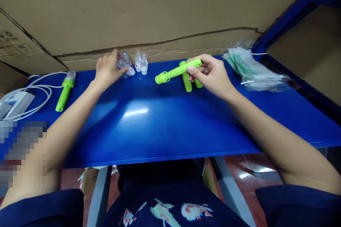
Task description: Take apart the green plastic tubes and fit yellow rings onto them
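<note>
My right hand (211,72) pinches a lime-green flashlight body (174,73) by its narrow end. The tube is held level above the table, its wider threaded end pointing left. Just behind and below it, more green flashlight bodies (188,84) lie on the table, partly covered by my fingers. At the back left, my left hand (108,69) is at a cluster of clear domed caps (130,70), thumb and forefinger apart around them. Some caps are partly hidden by the hand. Right beside them stand several more clear caps (144,67) with white bases, one showing a red spot.
A green flashlight with a clear head (64,93) lies at the left, near a coiled white cable (49,93) and a white box (22,102). Clear plastic bags (255,69) lie at the back right. Cardboard (160,6) walls the blue table's (160,124) rear.
</note>
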Demonstrator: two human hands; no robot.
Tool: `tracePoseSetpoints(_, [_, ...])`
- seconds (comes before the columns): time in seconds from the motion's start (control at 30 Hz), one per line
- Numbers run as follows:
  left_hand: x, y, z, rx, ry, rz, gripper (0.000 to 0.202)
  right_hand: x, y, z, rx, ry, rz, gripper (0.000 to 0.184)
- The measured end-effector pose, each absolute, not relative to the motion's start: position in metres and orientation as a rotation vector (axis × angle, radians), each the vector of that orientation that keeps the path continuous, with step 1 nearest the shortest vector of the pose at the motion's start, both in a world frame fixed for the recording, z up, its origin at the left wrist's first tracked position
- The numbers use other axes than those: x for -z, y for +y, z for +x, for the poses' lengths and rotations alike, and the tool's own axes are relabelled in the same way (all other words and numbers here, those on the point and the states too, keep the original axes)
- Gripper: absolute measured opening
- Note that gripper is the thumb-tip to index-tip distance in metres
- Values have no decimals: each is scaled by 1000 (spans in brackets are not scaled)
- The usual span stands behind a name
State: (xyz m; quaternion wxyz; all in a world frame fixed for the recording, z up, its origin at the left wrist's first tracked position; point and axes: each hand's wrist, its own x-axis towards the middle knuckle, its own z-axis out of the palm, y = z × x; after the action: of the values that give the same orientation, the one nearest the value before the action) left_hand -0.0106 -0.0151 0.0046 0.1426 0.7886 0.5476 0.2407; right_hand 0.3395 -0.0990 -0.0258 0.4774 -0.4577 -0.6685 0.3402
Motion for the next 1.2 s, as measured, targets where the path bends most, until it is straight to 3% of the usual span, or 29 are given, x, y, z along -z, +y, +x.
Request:
tracePoseSetpoints(0.33, [-29, -22, -8, -854, 1795, 2245, 52, 29, -98, 339, -778, -1627, -1090, 56])
tracePoseSetpoints(0.5, [-32, -23, -16, -949, 1769, 2134, 64, 32, -98, 340, -812, -1655, -1093, 56])
tracePoseSetpoints(0.63, [-29, -20, -18, -1044, 1899, 2185, 53, 41, -91, 340, -747, -1651, -1043, 63])
tracePoseSetpoints(0.77, [-29, -23, -15, -657, 2071, 2449, 49, 49, -87, 343, -585, -1701, -1077, 60])
tracePoseSetpoints(0.93, [-23, -27, -11, -257, 2037, 2598, 49, 46, -90, 349, -125, -1982, -1201, 37])
tracePoseSetpoints(1.03, [-16, -30, -10, -260, 1912, 2619, 55, 48, -89, 352, 25, -2171, -1253, 30])
tracePoseSetpoints(1.2, [-10, -43, -25, -452, 1771, 2648, 52, 55, -88, 353, 74, -2424, -1321, 38])
